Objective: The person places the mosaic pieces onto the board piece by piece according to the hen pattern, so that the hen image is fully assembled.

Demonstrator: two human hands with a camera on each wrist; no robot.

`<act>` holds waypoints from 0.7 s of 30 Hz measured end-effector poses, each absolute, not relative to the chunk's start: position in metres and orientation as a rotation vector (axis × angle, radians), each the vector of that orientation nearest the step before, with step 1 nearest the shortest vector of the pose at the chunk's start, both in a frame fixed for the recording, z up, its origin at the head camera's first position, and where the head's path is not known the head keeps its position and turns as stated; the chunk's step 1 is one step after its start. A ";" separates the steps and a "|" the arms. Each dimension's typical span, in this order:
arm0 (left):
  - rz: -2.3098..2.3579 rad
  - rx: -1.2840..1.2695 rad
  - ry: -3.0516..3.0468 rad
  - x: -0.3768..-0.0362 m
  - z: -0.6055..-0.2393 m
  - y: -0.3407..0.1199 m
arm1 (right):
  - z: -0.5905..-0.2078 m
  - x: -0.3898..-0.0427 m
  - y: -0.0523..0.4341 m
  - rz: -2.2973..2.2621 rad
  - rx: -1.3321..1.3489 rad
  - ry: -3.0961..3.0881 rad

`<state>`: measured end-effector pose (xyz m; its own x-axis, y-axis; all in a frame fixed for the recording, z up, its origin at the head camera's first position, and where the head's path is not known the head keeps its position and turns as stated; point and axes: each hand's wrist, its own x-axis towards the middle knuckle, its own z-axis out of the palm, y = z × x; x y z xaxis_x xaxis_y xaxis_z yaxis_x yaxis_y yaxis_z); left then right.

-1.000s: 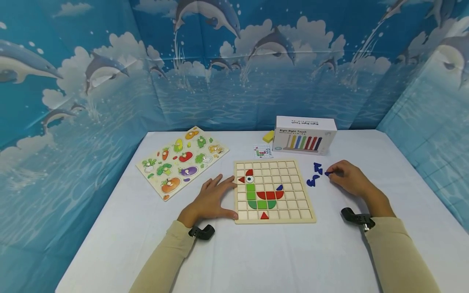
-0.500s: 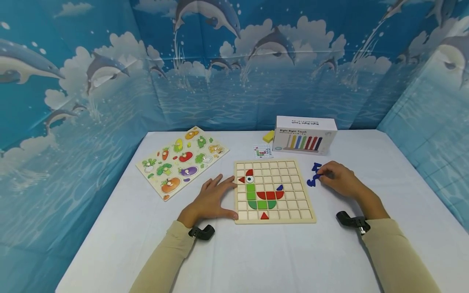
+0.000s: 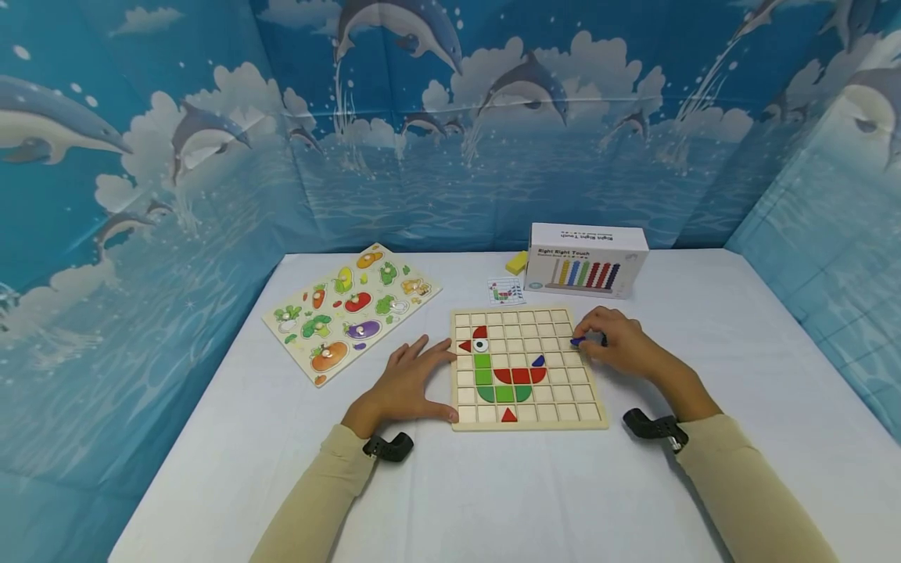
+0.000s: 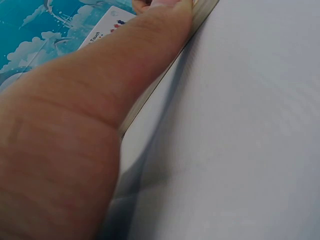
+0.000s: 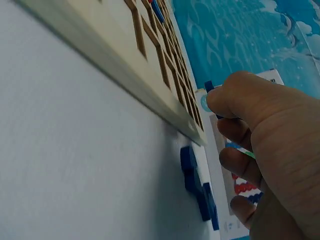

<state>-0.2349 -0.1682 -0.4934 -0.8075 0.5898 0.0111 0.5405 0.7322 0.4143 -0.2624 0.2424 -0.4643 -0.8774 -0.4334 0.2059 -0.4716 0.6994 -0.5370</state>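
While the left hand (image 3: 408, 383) lies flat with fingers spread, thumb against the near-left edge of the wooden grid board (image 3: 526, 419), the right hand (image 3: 619, 348) pinches a small blue piece (image 3: 578, 342) between thumb and fingertips, just over the board's right-hand cells. Thin, rigid and probably very light, the piece looks smooth enough to slip, so an edge pinch suits it. Loose blue pieces (image 5: 197, 185) lie on the table (image 3: 493, 500) beside the board; farther back stands a white box (image 3: 586, 259).
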 end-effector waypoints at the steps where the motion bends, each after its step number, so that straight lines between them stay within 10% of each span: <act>1: 0.617 0.921 2.809 -0.235 -0.494 -0.168 | -0.463 -0.264 0.239 0.928 0.783 -2.844; 21: 0.622 0.922 2.804 -0.234 -0.491 -0.168 | -0.467 -0.291 0.215 1.146 0.970 -2.953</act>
<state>-0.2341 -0.1680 -0.4908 -0.8062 0.5915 0.0095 0.5400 0.7293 0.4200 -0.2911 0.2145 -0.4669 -0.8152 -0.5771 0.0497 -0.4595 0.5921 -0.6620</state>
